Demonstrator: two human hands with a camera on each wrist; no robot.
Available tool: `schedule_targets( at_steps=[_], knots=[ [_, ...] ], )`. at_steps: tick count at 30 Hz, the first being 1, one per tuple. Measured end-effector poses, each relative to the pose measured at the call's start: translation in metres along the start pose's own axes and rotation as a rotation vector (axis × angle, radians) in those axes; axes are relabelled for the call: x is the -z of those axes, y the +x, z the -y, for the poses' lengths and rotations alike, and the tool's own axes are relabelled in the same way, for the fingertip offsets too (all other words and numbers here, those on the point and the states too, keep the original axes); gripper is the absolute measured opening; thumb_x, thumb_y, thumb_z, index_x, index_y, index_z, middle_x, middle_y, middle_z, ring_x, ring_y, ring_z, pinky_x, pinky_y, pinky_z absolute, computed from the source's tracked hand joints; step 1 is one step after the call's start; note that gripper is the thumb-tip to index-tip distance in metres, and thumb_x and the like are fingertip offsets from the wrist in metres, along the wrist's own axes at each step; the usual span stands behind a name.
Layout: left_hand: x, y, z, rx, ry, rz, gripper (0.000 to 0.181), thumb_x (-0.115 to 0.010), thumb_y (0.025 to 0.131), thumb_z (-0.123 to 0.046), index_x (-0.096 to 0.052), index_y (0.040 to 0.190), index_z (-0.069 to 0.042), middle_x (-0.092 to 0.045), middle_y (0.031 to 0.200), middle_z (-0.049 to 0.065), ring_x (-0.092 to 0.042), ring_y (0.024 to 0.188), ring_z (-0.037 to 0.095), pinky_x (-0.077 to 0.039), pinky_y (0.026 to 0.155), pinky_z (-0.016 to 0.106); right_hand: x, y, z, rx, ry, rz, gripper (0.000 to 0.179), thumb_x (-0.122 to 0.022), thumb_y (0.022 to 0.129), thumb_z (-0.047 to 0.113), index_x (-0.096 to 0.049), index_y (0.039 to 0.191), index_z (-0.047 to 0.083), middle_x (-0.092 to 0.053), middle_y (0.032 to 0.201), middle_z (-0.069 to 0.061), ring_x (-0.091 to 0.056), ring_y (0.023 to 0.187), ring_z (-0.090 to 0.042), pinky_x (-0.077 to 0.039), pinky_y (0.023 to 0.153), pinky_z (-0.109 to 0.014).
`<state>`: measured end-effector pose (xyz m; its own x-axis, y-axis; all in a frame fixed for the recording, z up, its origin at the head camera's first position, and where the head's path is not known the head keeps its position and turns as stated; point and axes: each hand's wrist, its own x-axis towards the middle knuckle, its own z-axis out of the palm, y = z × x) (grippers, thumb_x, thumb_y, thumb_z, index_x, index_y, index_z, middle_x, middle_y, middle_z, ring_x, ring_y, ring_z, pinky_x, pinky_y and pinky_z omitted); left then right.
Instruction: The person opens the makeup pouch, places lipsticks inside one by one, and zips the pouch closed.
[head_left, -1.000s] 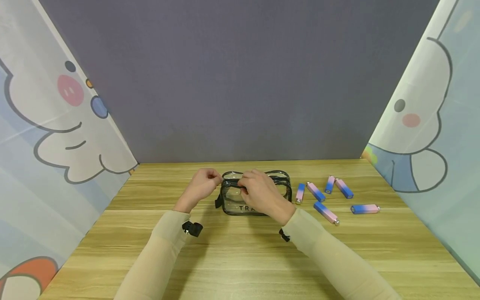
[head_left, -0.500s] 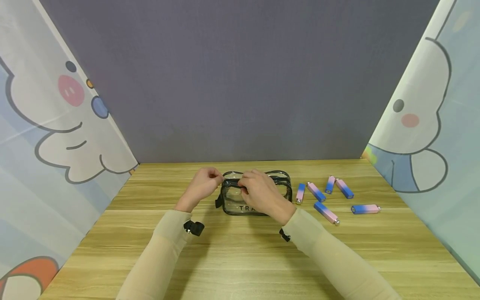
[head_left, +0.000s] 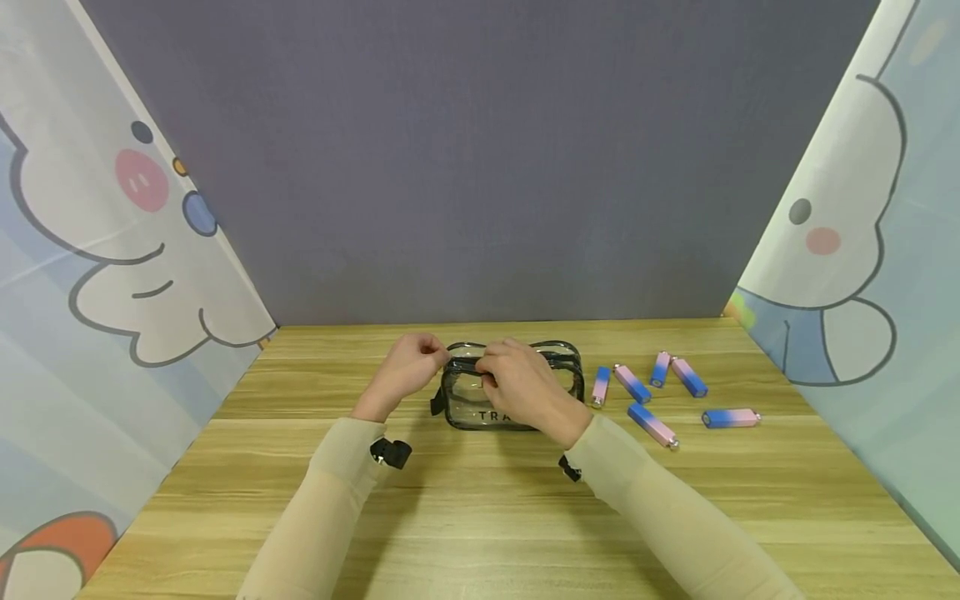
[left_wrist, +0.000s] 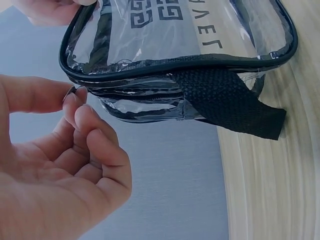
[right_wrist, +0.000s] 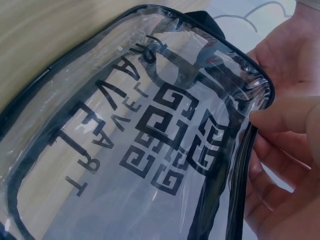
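A clear pouch with black trim (head_left: 468,404) and black lettering stands on the table in the head view. My left hand (head_left: 405,367) is at its upper left corner. In the left wrist view, thumb and forefinger pinch a small dark zipper pull (left_wrist: 72,92) at the end of the zipper, beside a black side strap (left_wrist: 235,102). My right hand (head_left: 521,387) grips the pouch's top edge near the middle. The right wrist view shows the right thumb (right_wrist: 285,116) against the front panel, with the other fingers behind the edge.
To the right of the pouch lie several pink-and-blue tubes with silvery ends, among them one tube (head_left: 601,387) close beside it and another tube (head_left: 731,418) farthest right. A grey panel (head_left: 480,167) rises behind the wooden table (head_left: 480,517), with cartoon-printed curtains (head_left: 832,250) at the sides.
My left hand has shifted slightly to the right along the pouch's upper left corner. The right hand, pouch and tubes stay where they were.
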<state>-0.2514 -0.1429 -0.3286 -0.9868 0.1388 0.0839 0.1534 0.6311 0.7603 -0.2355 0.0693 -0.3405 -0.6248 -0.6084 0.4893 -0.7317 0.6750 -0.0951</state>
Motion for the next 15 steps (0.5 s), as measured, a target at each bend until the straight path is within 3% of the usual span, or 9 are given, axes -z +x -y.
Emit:
schedule_targets(
  at_steps=[15],
  knots=[
    [-0.0039,0.0032,-0.0068,-0.022,0.002,0.020,0.019,-0.059,0.095,-0.017,-0.073,0.100,-0.006,-0.066,0.094,0.008,-0.052,0.074,0.022,-0.042,0.065,0.033,0.0009,-0.0005,0.0002,-0.014,0.026,0.005,0.011,-0.070,0.091,0.003,-0.078,0.097,0.008,-0.068,0.093,-0.001,-0.058,0.083,-0.018,-0.052,0.078,-0.034]
  ],
)
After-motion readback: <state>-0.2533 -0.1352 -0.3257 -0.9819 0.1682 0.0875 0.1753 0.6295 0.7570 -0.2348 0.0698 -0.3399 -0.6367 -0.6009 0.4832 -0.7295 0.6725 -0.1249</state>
